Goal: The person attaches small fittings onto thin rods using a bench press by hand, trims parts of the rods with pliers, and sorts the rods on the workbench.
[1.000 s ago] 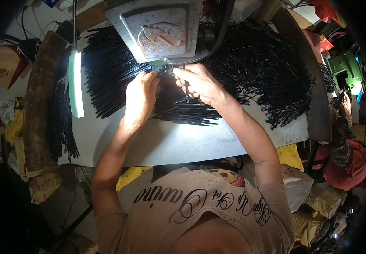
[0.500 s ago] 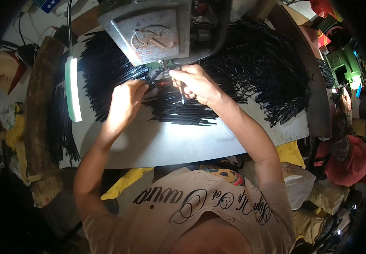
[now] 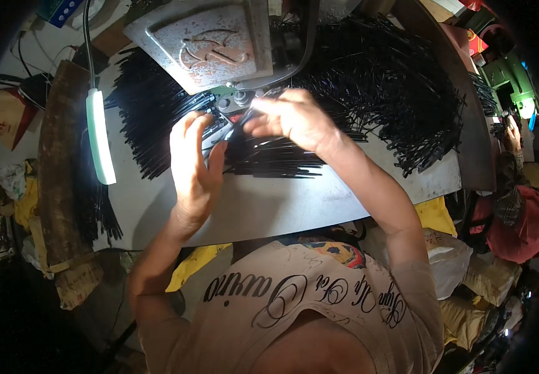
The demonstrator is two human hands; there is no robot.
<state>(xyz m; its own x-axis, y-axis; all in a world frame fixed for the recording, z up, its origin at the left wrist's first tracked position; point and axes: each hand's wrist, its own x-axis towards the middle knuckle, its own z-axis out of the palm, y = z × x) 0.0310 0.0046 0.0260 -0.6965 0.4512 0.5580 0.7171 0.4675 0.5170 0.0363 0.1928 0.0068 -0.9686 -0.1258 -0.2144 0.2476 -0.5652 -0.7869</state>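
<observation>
My left hand is open near the foot of a grey metal machine head, fingers apart and thumb spread. Its fingertips are by the ends of a pile of thin black rods. On the other side of the machine's bolted base, my right hand is blurred by motion. A dark thin rod runs slantwise at its fingertips, seemingly pinched there. More black rods lie in a bundle under the right hand, their ends toward me.
A large heap of black rods covers the table's right side. A lit lamp hangs at left, beside a wooden board. The pale tabletop curves toward me. Far right, another person's hand is near a green machine.
My left hand has opened from a pinch and moved slightly right and nearer to me. The right hand has shifted a little right, now blurred. The whole view has shifted slightly.
</observation>
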